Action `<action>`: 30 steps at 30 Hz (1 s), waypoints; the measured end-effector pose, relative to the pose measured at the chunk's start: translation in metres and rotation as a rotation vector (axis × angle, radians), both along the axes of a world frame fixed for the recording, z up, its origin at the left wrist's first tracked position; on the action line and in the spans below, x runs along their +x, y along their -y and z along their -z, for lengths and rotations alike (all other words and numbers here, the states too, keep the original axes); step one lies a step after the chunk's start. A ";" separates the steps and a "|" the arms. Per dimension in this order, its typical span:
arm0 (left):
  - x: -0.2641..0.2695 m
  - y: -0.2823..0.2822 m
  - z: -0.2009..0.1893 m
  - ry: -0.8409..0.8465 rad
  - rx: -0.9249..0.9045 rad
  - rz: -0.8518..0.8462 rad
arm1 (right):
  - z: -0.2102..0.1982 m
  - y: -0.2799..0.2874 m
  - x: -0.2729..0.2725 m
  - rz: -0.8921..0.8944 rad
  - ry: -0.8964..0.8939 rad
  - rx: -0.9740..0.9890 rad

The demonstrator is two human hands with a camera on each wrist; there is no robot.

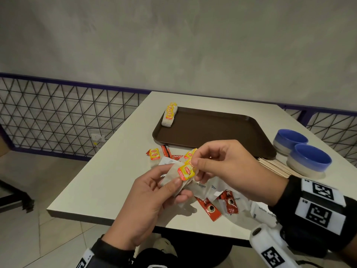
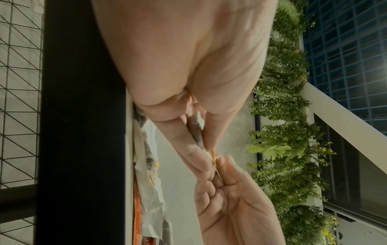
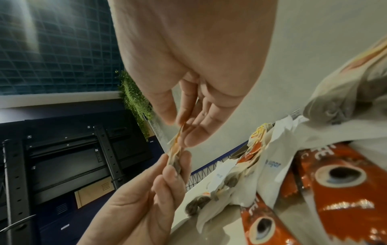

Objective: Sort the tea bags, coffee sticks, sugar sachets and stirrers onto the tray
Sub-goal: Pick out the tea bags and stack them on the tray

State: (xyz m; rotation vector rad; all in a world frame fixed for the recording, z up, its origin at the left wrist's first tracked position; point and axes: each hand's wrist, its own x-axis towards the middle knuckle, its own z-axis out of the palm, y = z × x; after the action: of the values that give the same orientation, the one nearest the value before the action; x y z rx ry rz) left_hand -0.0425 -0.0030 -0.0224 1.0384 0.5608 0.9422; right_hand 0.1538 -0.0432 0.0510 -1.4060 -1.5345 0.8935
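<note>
Above the table's near edge my left hand (image 1: pixel 174 185) grips a white tea bag (image 1: pixel 171 176) between thumb and fingers. Its yellow Lipton tag (image 1: pixel 186 172) is pinched by my right hand (image 1: pixel 196 169), seen edge-on in the wrist views (image 3: pixel 176 145). A brown tray (image 1: pixel 212 128) lies further back, with a row of tea bags (image 1: pixel 169 115) along its left edge. Red coffee sticks (image 1: pixel 209 206), white sugar sachets (image 1: pixel 212 187) and more tea bags (image 1: pixel 155 154) lie loose under my hands. Wooden stirrers (image 1: pixel 278 165) lie right of the pile.
Two blue bowls (image 1: pixel 309 158) stand at the table's right side, beside the stirrers. A wire mesh fence (image 1: pixel 58 117) runs behind and left of the table. The table's near edge (image 1: pixel 96 215) is just below my left hand.
</note>
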 end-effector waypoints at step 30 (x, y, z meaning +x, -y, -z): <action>-0.001 0.004 0.005 -0.021 0.157 -0.100 | 0.004 -0.002 -0.004 0.054 -0.067 -0.092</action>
State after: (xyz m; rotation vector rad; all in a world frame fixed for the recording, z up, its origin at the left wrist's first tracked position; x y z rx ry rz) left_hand -0.0432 -0.0067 -0.0273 1.1701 0.5679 1.0778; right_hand 0.1498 -0.0417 0.0469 -1.4609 -1.4141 0.9789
